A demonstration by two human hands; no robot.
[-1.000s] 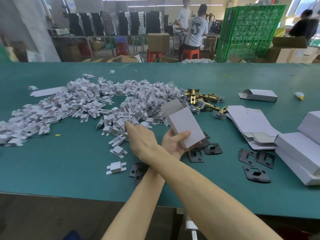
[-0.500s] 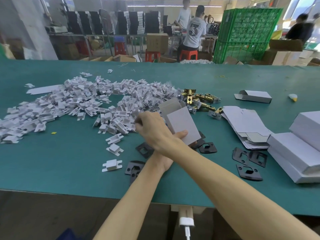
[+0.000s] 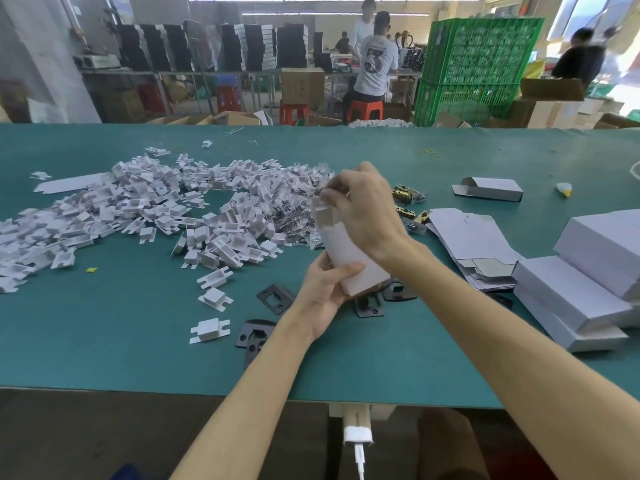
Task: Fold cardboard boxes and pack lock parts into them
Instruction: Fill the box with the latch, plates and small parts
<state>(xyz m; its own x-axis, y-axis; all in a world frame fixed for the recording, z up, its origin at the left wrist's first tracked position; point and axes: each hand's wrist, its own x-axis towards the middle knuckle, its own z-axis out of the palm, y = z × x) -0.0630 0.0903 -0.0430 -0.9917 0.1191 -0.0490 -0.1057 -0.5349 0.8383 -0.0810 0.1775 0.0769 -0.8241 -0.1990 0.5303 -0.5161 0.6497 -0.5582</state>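
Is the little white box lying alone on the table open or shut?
Open: the white box lies flat on the table, its left end flap sticking out, untucked.

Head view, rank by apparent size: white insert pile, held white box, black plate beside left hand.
1. Pile of small white cardboard inserts
2. Held white cardboard box
3. Flat black metal plate

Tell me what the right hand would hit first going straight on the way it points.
Probably the small clear bags at the edge of the white insert heap, just beyond the right hand, which pinches a white piece at the box mouth. Depth unclear.
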